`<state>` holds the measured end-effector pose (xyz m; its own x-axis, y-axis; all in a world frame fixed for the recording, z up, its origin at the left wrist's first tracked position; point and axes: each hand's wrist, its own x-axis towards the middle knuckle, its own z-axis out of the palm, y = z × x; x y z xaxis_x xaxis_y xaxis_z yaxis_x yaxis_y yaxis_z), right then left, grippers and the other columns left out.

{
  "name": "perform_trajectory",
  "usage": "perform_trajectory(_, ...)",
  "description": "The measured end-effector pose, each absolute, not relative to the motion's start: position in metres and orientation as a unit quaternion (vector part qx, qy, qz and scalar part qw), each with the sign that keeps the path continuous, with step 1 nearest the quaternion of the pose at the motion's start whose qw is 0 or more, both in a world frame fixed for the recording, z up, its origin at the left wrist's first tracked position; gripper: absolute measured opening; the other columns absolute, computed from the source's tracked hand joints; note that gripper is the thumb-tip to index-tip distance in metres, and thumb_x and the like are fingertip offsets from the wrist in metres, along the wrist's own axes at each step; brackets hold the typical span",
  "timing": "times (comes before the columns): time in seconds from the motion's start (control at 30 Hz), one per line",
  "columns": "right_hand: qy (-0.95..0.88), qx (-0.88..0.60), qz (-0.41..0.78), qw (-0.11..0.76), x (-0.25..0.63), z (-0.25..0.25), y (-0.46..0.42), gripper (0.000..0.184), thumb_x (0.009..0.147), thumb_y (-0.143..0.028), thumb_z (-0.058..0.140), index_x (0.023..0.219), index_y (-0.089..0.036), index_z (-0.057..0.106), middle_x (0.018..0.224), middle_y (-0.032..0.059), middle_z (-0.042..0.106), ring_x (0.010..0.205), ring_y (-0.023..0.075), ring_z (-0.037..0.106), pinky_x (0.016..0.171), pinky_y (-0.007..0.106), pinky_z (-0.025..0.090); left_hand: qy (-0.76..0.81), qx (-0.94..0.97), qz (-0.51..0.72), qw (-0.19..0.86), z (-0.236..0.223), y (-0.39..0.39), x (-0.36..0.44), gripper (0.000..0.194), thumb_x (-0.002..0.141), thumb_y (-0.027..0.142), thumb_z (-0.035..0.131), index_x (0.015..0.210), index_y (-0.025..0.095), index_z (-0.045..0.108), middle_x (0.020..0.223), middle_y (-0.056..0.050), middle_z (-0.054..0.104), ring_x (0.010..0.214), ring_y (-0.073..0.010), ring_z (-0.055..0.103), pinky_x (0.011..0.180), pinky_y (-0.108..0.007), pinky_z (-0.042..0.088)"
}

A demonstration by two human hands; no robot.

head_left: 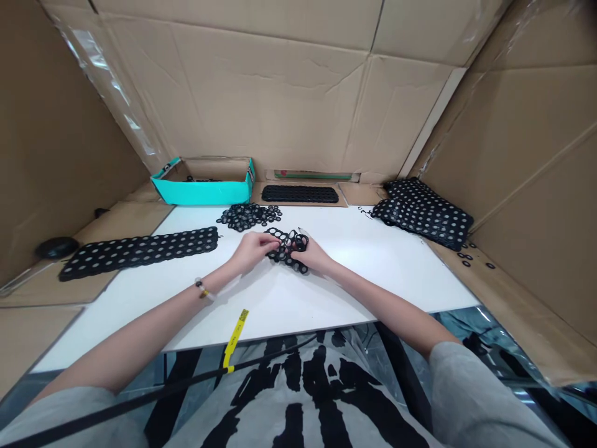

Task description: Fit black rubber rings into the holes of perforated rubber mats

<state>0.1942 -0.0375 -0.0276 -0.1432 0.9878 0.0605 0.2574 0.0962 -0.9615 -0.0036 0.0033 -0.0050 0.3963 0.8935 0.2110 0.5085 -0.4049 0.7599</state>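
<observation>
Both my hands meet over the middle of the white board, working on a small piece of black ring mesh. My left hand pinches the mesh's left edge between thumb and fingertips. With its fingers curled, my right hand grips the right side of the same piece, and a few loose black rings sit at its fingers. Just beyond my left hand lies a heap of black rings. A finished-looking strip of black ring mesh stretches out flat to the left.
A turquoise-sided box stands at the back left. Behind my hands lies a folded black mesh strip. Stacked mesh pieces and stray rings are at the right. A black rounded object sits far left. Cardboard walls enclose the white board.
</observation>
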Motion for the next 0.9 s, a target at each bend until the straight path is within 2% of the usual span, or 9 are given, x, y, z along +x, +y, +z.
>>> perform_trajectory(0.07,-0.617,-0.506,0.441,0.410,0.194,-0.028,-0.038,0.018,0.061,-0.018,0.058,0.078,-0.020,0.063,0.080,0.0005,0.067,0.079,0.0193,0.062,0.082,0.035,0.052,0.494,0.733,0.367,0.289,-0.003,0.026,-0.021,0.023,0.076,0.037,0.063,0.081,0.018,0.075,0.086,-0.006,0.075,0.081,-0.0235,0.065,0.076,-0.033,0.047)
perform_trajectory(0.13,-0.620,-0.504,0.444,0.405,0.194,-0.027,-0.040,0.018,0.060,-0.016,0.057,0.077,-0.020,0.063,0.081,0.0002,0.068,0.080,0.0196,0.063,0.083,0.035,0.053,0.536,0.706,0.406,0.221,-0.001,0.047,-0.042,0.024,0.080,0.036,0.060,0.086,0.019,0.076,0.093,-0.009,0.074,0.088,-0.0252,0.063,0.082,-0.036,0.046)
perform_trajectory(0.2,-0.619,-0.507,0.447,0.399,0.195,-0.026,-0.041,0.019,0.060,-0.015,0.056,0.077,-0.021,0.062,0.082,0.0001,0.068,0.081,0.0199,0.064,0.082,0.035,0.053,0.576,0.701,0.397,0.139,0.000,0.062,-0.060,0.026,0.083,0.035,0.057,0.092,0.019,0.076,0.101,-0.012,0.071,0.100,-0.0297,0.058,0.092,-0.043,0.041)
perform_trajectory(0.3,-0.612,-0.522,0.452,0.386,0.195,-0.024,-0.043,0.020,0.060,-0.015,0.056,0.078,-0.021,0.064,0.082,0.0001,0.068,0.081,0.0202,0.064,0.082,0.036,0.053,0.620,0.698,0.357,0.037,0.000,0.067,-0.071,0.033,0.088,0.038,0.052,0.108,0.023,0.074,0.118,-0.016,0.060,0.115,-0.0380,0.045,0.094,-0.053,0.035)
perform_trajectory(0.37,-0.598,-0.531,0.457,0.388,0.194,-0.023,-0.043,0.022,0.061,-0.016,0.056,0.081,-0.021,0.065,0.082,0.0003,0.069,0.082,0.0201,0.064,0.082,0.036,0.053,0.602,0.722,0.341,0.017,0.002,0.060,-0.065,0.037,0.090,0.040,0.049,0.115,0.024,0.071,0.120,-0.015,0.059,0.114,-0.0373,0.043,0.093,-0.052,0.035)
perform_trajectory(0.5,-0.571,-0.520,0.477,0.418,0.193,-0.022,-0.042,0.025,0.061,-0.014,0.057,0.083,-0.020,0.066,0.082,0.0005,0.068,0.082,0.0193,0.063,0.085,0.035,0.052,0.429,0.859,0.251,0.124,0.010,0.029,-0.036,0.034,0.086,0.050,0.054,0.092,0.023,0.074,0.093,-0.007,0.070,0.094,-0.0254,0.054,0.088,-0.037,0.038)
perform_trajectory(0.57,-0.550,-0.493,0.513,0.437,0.193,-0.022,-0.041,0.027,0.060,-0.013,0.057,0.085,-0.020,0.065,0.080,-0.0002,0.067,0.081,0.0186,0.063,0.084,0.034,0.053,0.365,0.890,0.201,0.183,0.012,0.012,-0.020,0.034,0.079,0.055,0.062,0.084,0.024,0.073,0.082,-0.004,0.070,0.087,-0.0231,0.055,0.081,-0.033,0.040)
perform_trajectory(0.73,-0.522,-0.455,0.549,0.467,0.193,-0.025,-0.040,0.028,0.058,-0.012,0.057,0.084,-0.020,0.065,0.078,-0.0019,0.066,0.080,0.0170,0.063,0.084,0.032,0.052,0.389,0.834,0.254,0.297,0.000,-0.006,0.002,0.037,0.072,0.055,0.069,0.079,0.018,0.068,0.078,-0.004,0.070,0.071,-0.0177,0.058,0.065,-0.028,0.043)
perform_trajectory(0.9,-0.546,-0.418,0.556,0.468,0.192,-0.029,-0.040,0.026,0.058,-0.013,0.058,0.082,-0.020,0.064,0.079,-0.0019,0.067,0.081,0.0166,0.063,0.086,0.032,0.052,0.390,0.779,0.247,0.425,-0.010,0.002,-0.001,0.038,0.062,0.050,0.077,0.081,0.017,0.072,0.079,-0.004,0.073,0.069,-0.0174,0.062,0.066,-0.029,0.048)
